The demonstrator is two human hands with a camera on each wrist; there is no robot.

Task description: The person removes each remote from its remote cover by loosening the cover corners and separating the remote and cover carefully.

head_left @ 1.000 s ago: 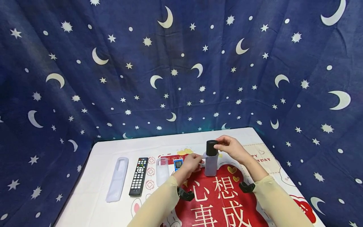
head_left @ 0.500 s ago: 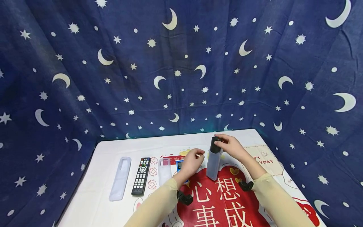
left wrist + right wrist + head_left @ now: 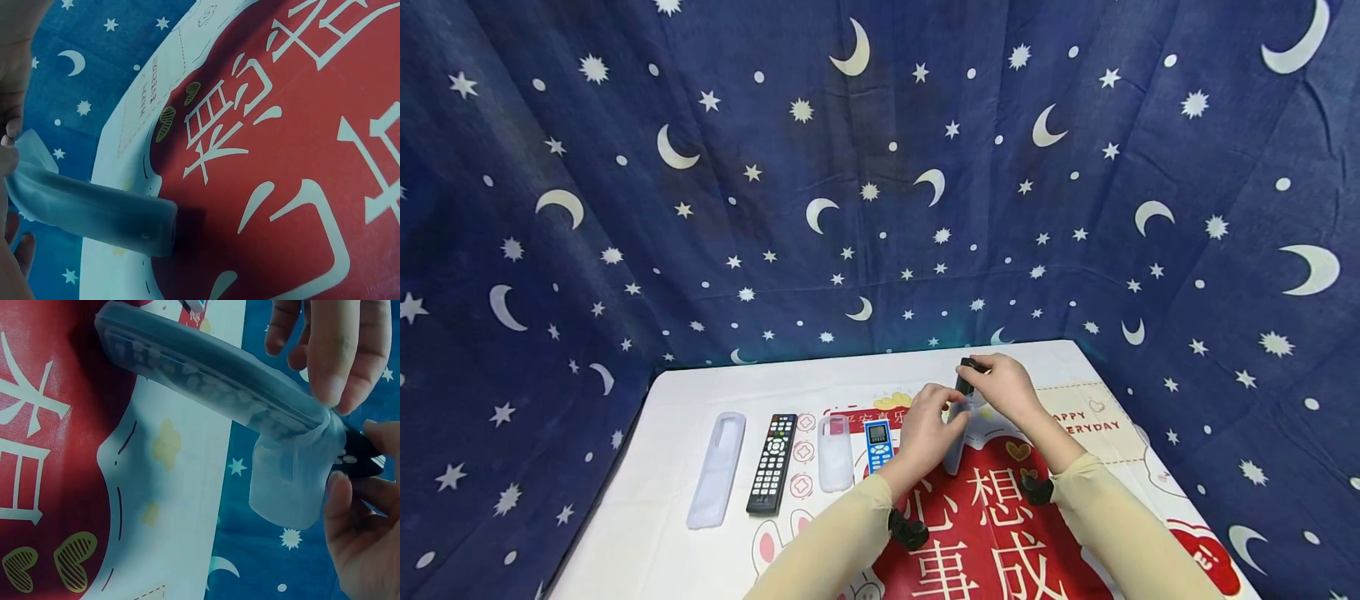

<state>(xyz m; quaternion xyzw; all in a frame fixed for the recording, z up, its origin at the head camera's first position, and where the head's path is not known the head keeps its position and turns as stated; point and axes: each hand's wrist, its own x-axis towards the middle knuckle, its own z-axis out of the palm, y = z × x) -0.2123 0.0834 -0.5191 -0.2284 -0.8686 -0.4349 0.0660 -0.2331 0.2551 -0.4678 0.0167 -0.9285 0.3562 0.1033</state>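
Observation:
A translucent remote cover stands tilted over the red part of the table, with a black remote control mostly inside it. The remote's buttons show through the cover in the right wrist view, and its black end sticks out of the mouth. My right hand pinches that end between thumb and fingers. My left hand holds the cover near its mouth, a fingertip on the rim. A loose flap of the cover hangs beside the opening. In the left wrist view the cover hides the remote.
Left of the hands lie a blue and white remote, a short clear cover, a long black remote and a long clear cover. A star-patterned curtain hangs behind the table.
My left hand has let go of the cover, drawn back, then returned right to its mouth. The remote has sunk deeper into the cover, which has tilted.

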